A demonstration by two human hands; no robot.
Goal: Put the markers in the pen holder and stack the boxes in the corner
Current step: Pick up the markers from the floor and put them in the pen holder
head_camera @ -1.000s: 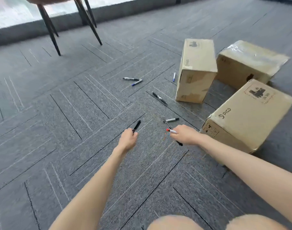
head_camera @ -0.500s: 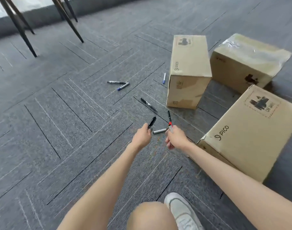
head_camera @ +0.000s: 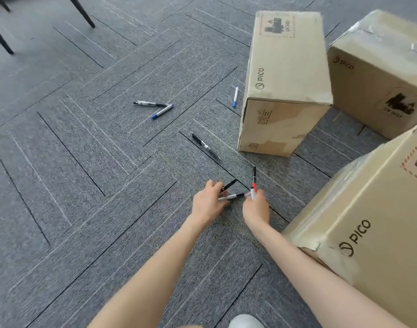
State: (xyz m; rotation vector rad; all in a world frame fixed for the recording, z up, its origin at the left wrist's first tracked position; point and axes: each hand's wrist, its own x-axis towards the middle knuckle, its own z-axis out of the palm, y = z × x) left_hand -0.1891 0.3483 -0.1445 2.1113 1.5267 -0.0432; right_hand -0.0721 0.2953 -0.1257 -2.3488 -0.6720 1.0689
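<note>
My left hand [head_camera: 208, 201] grips a black marker [head_camera: 228, 185] and its fingers close on a grey marker with a black cap [head_camera: 232, 196] at the carpet. My right hand [head_camera: 256, 208] holds a red-capped marker and a black pen [head_camera: 254, 179], both pointing up. A black pen [head_camera: 205, 146] lies on the carpet further ahead. Beyond it are a black-and-clear pen [head_camera: 148, 104] and a blue-capped marker [head_camera: 162, 111]; another blue-capped marker [head_camera: 235, 96] lies beside the middle box. Three cardboard PICO boxes stand on the floor: middle [head_camera: 285, 74], far right [head_camera: 380, 74], near right [head_camera: 373, 223]. No pen holder is in view.
Grey carpet tiles cover the floor. Black chair legs [head_camera: 83, 11] stand at the top left. My white shoe [head_camera: 246, 321] shows at the bottom edge. The near right box sits close against my right forearm.
Both hands moved forward and closer together, and the view came nearer to the boxes. My left hand, still holding the black marker, has reached the grey marker on the carpet.
</note>
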